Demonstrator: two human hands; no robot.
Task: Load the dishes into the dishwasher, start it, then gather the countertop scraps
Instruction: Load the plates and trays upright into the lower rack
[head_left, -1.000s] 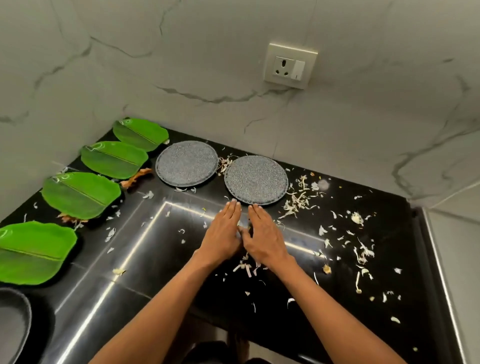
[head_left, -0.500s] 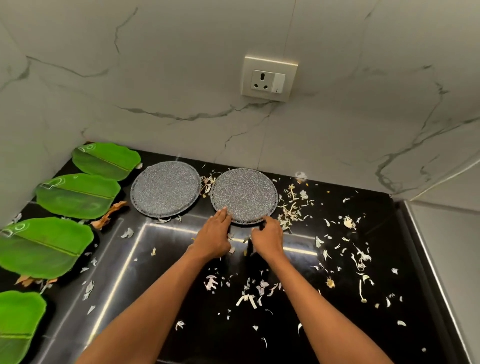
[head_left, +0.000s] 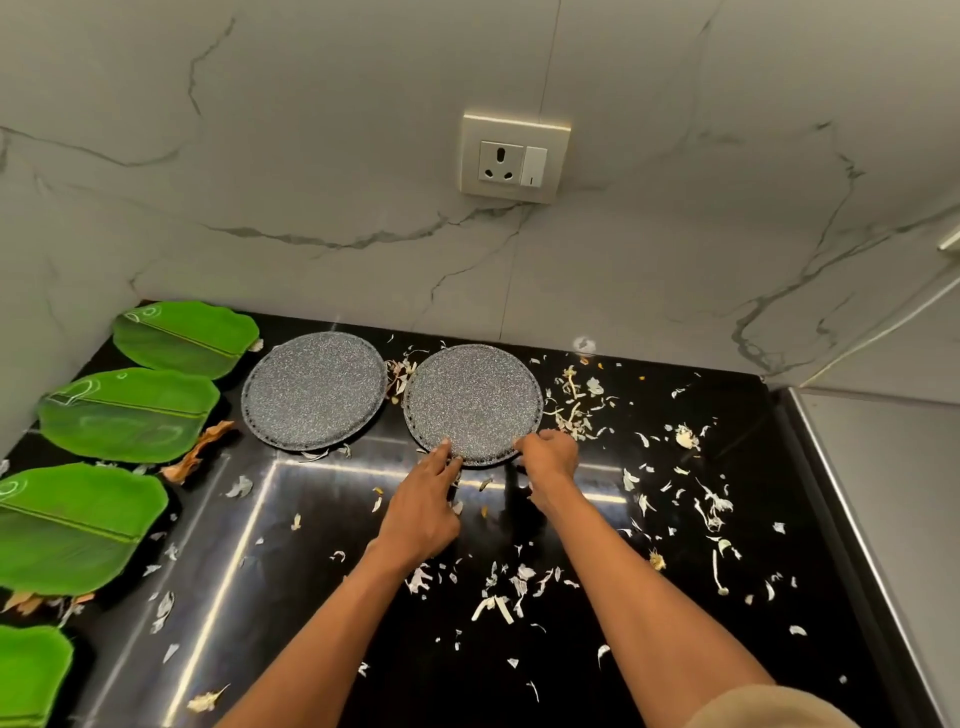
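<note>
The left hand (head_left: 422, 512) is laid flat, fingers straight, with its fingertips (head_left: 445, 447) touching the near rim of the right-hand grey plate (head_left: 472, 402). The right hand (head_left: 549, 462) is curled at the same rim further right; its fingertips are turned away, so whether the edge is pinched or only touched cannot be told.

The plate is round, speckled grey, with a beaded rim, and is set flat on the black counter (head_left: 322, 545) near the back wall. A second grey plate (head_left: 314, 389) of the same kind is placed just beside it on the left, apart from it. Pale scraps (head_left: 576, 410) are scattered over the counter, thickest right of the plates and between the forearms. Four green leaf-shaped dishes (head_left: 130, 413) are lined along the left wall, and a fifth is cut off at the lower left corner. A wall socket (head_left: 514, 156) is mounted above the plates.

Half a second ago both hands were already at this rim and the plate was in the same spot; a second ago they were pressed flat together on the counter just short of it.
</note>
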